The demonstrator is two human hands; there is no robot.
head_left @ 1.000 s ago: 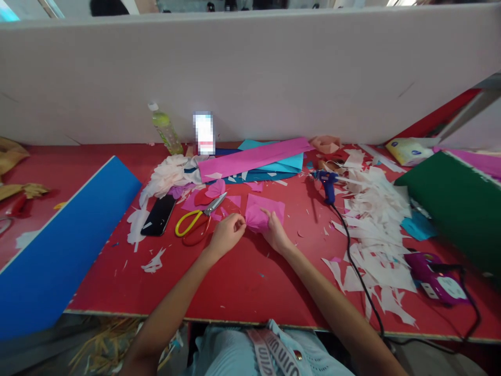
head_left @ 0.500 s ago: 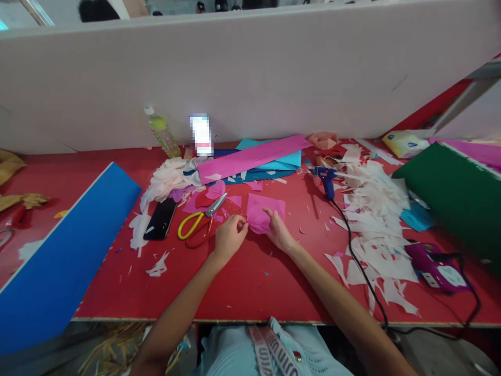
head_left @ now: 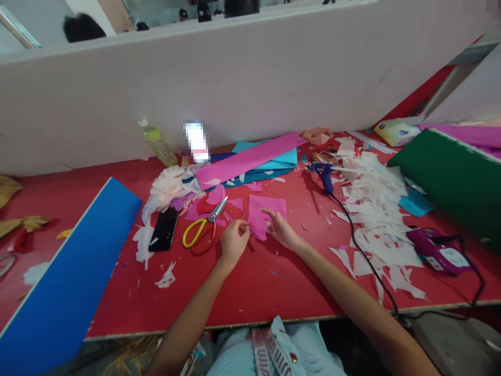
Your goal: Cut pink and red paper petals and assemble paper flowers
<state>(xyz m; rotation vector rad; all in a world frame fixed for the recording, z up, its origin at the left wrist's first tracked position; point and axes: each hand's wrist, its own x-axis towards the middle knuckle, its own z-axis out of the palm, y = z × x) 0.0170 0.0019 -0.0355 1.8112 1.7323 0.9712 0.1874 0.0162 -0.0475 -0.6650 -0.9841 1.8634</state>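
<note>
A pink crepe paper piece (head_left: 263,214) lies gathered on the red table (head_left: 242,282) in front of me. My left hand (head_left: 234,243) is closed, pinching the paper's bunched left end. My right hand (head_left: 282,231) rests on the paper's right side, with the forefinger stretched over it and the other fingers curled against the paper. Yellow-handled scissors (head_left: 203,224) lie just left of my left hand.
A black phone (head_left: 163,230), a white paper flower (head_left: 168,185) and a bottle (head_left: 154,142) sit at left, with a blue sheet (head_left: 62,282) beyond. Pink and teal paper rolls (head_left: 250,159) lie behind. A blue glue gun (head_left: 324,175), white scraps (head_left: 376,209), a purple device (head_left: 436,253) and green sheet (head_left: 454,188) fill the right.
The view has tilted and shifted slightly. My hands stay on the pink paper, and the left pinch has closed in a little tighter toward the right hand.
</note>
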